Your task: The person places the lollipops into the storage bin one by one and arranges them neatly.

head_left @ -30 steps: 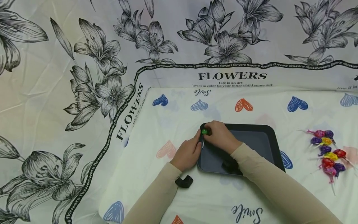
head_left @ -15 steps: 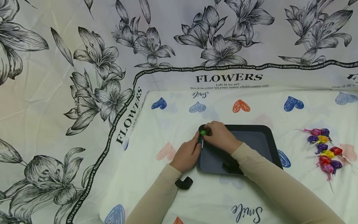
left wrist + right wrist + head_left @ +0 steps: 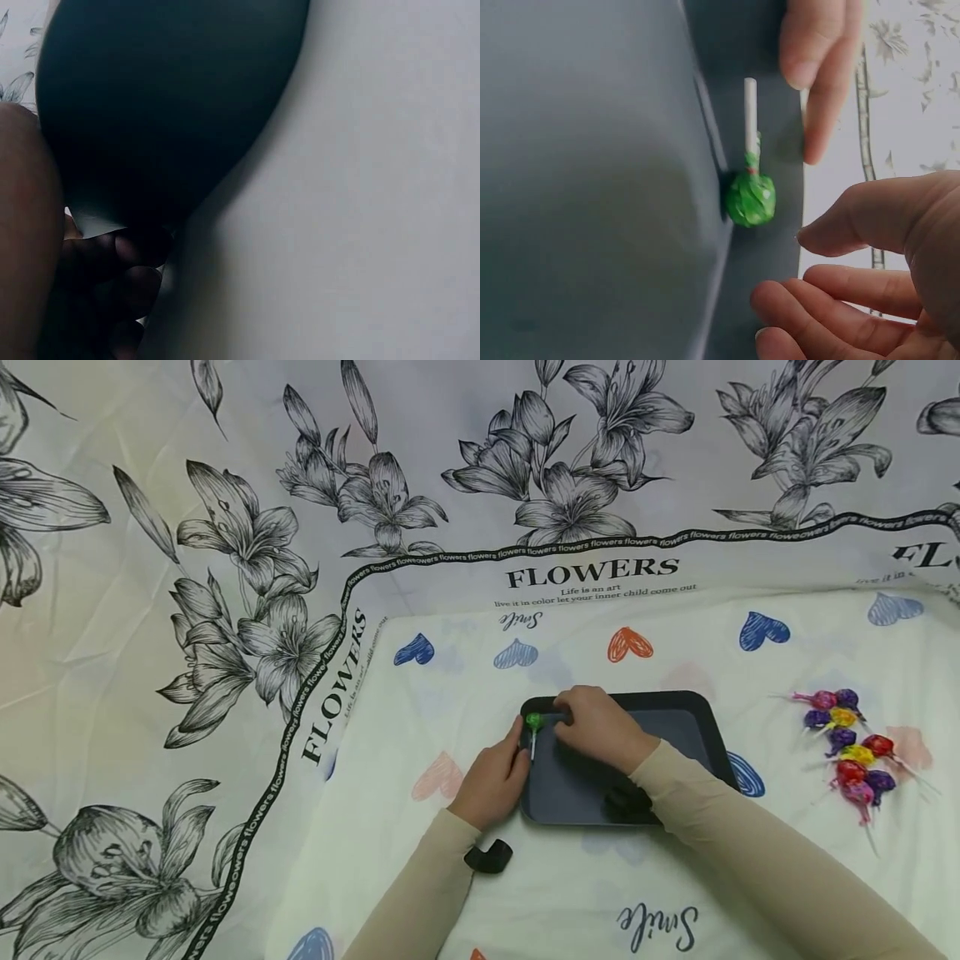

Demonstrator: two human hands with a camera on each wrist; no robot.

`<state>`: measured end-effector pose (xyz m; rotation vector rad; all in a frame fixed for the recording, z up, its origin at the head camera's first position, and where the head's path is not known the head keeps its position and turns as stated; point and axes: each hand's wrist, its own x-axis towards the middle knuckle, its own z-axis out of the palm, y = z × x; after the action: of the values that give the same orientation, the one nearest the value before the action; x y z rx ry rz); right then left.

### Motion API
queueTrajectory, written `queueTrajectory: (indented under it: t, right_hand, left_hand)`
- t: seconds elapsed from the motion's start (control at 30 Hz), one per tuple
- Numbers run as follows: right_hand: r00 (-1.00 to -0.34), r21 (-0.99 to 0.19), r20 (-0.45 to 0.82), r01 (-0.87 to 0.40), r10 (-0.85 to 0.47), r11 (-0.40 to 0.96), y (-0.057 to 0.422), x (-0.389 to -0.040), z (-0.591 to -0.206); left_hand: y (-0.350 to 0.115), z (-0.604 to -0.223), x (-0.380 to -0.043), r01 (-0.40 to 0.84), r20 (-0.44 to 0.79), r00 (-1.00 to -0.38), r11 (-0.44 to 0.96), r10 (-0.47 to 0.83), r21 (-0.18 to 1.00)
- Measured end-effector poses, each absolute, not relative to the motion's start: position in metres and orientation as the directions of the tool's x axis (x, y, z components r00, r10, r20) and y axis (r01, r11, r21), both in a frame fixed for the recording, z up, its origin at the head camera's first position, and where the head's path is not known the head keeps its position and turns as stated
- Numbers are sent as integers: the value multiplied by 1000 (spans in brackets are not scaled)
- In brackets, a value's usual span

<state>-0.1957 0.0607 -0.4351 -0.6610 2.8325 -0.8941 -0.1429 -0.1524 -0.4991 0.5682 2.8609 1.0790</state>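
A green-wrapped lollipop (image 3: 533,722) lies at the far left corner of the dark grey baking tray (image 3: 675,735), its white stick toward the person. In the right wrist view the green lollipop (image 3: 751,199) rests on the tray's sloping edge. Just beside it is my right hand (image 3: 603,727), thumb and fingers parted, with nothing between them. My left hand (image 3: 491,781) holds the tray's left side. In the left wrist view, the left hand's fingers (image 3: 139,289) are curled by the tray's dark outer side (image 3: 165,90), partly in shadow.
Several lollipops (image 3: 851,752) in red, purple, yellow and pink wrappers lie in a group right of the tray. A white cloth with printed hearts (image 3: 630,644) covers the table. Black devices sit at both wrists; the left one (image 3: 489,857) shows below the sleeve.
My right hand has let go of the green lollipop and moved slightly right of it. The left hand stays at the tray's side. The head view has shifted a little.
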Motion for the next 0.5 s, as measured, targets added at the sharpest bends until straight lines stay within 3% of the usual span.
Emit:
queueTrajectory:
  t: [0.5]
  right_hand:
    - [-948,-611,61,-283,-313,739,110,-186,-426]
  left_hand:
    - [-150,-504,-145,326,110,-934,683,341,654]
